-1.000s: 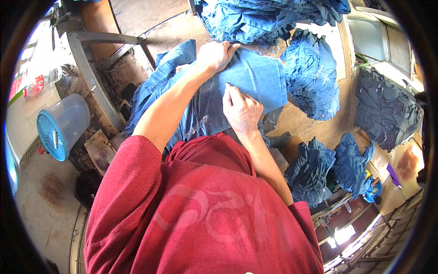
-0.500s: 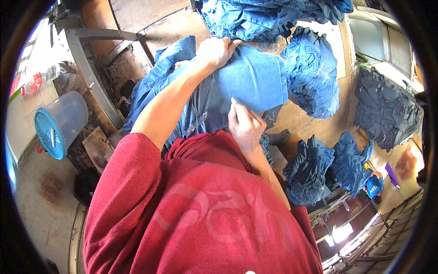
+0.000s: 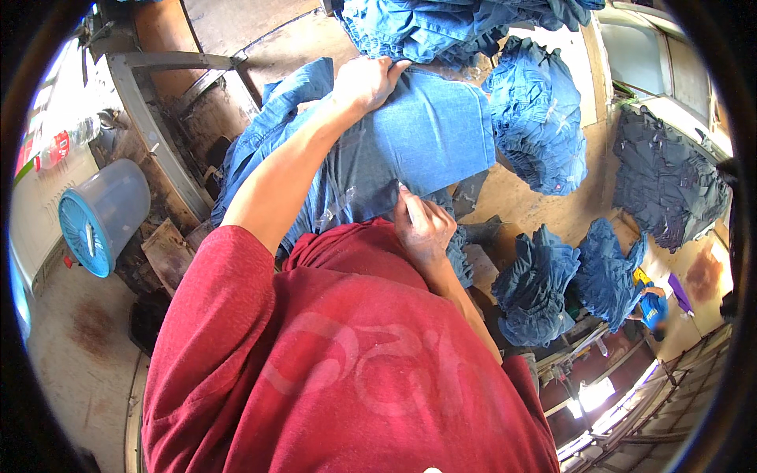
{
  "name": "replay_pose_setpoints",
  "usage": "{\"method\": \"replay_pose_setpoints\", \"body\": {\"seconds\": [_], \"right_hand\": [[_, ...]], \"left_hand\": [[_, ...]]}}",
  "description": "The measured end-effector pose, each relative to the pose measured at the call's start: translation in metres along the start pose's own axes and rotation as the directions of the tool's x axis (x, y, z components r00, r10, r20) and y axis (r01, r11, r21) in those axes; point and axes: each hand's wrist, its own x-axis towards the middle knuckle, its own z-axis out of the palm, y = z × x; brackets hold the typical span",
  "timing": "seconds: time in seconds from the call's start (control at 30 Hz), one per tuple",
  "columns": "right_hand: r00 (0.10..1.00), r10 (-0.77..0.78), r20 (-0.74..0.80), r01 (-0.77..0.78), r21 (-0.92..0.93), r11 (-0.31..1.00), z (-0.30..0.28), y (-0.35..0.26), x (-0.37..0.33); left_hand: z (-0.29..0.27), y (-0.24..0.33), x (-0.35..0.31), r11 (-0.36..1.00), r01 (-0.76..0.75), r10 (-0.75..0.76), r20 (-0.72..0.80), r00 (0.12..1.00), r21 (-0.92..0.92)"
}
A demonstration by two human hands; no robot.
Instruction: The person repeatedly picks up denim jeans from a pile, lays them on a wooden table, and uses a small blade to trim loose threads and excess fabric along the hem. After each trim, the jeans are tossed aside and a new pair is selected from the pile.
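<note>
A blue denim garment (image 3: pixel 430 118) lies stretched flat in front of my body, its near part darker and in shadow. At its far edge, my left hand (image 3: pixel 365 84) is closed on the cloth, with the thumb pointing right. My right hand (image 3: pixel 426 229) is at the near edge, close to my red shirt. Its thumb and forefinger are pinched together on the denim's near edge, the other fingers curled in. More crumpled denim (image 3: pixel 256 162) bunches up to the left, partly under my left forearm.
Heaps of blue denim lie at the far side (image 3: pixel 426 31) and right (image 3: pixel 540 118). More bundles (image 3: pixel 536 288) sit nearer right, beside a dark grey stack (image 3: pixel 670 181). A clear bucket with a blue lid (image 3: pixel 87 232) and a metal frame (image 3: pixel 150 118) stand left. Another person (image 3: pixel 653 309) is far right.
My right hand's pinched fingertips have come slightly nearer to my body along the denim. My left hand keeps its hold at the far edge. The whole view has shifted a little.
</note>
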Motion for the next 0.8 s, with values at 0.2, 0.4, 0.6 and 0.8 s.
{"method": "replay_pose_setpoints", "body": {"seconds": [0.2,0.4,0.6,0.8], "right_hand": [[0.994,0.01,0.108,-0.004,-0.049,0.999,0.013,0.007,0.01],[0.995,-0.004,0.102,0.008,-0.044,0.999,-0.005,0.003,-0.008],[0.972,0.236,0.012,-0.234,0.168,0.957,-0.024,0.012,0.012],[0.986,0.144,0.09,-0.149,0.062,0.987,-0.004,0.035,0.036]], "left_hand": [[0.003,-0.001,0.002,0.999,-0.035,0.037,-0.067,0.997,0.034],[0.006,-0.002,0.001,1.0,0.004,-0.004,-0.005,1.0,0.015],[-0.025,0.004,-0.008,0.998,-0.06,0.058,-0.056,0.997,-0.037],[-0.082,0.029,-0.121,0.978,-0.195,0.206,-0.237,0.949,0.073]]}}
